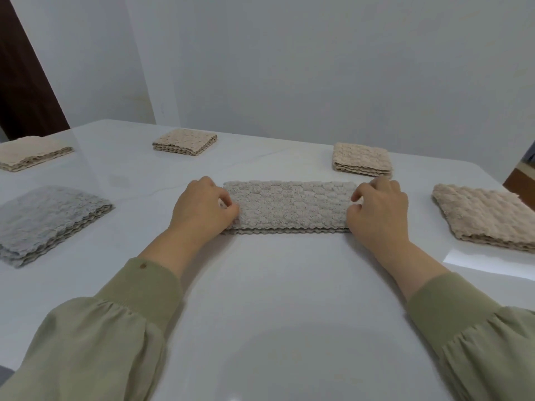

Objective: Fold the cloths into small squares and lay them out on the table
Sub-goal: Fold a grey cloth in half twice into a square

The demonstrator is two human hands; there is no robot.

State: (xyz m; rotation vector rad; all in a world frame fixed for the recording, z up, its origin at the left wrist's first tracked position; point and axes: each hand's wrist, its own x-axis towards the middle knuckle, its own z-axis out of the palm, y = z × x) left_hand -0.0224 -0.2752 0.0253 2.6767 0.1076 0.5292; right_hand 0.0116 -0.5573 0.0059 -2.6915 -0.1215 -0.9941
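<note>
A grey-beige textured cloth [291, 205], folded into a long strip, lies flat in the middle of the white table [275, 285]. My left hand [201, 211] pinches its left end between thumb and fingers. At the strip's right end, my right hand [376, 209] grips in the same way. Both sleeves are light green.
Folded squares lie around the strip: a grey one [46, 221] at the left, a beige one [31, 153] at the far left, another beige one [185, 143] at the back, one more [360, 159] at the back right, and a pinkish one [489, 217] at the right edge. A white wall stands behind.
</note>
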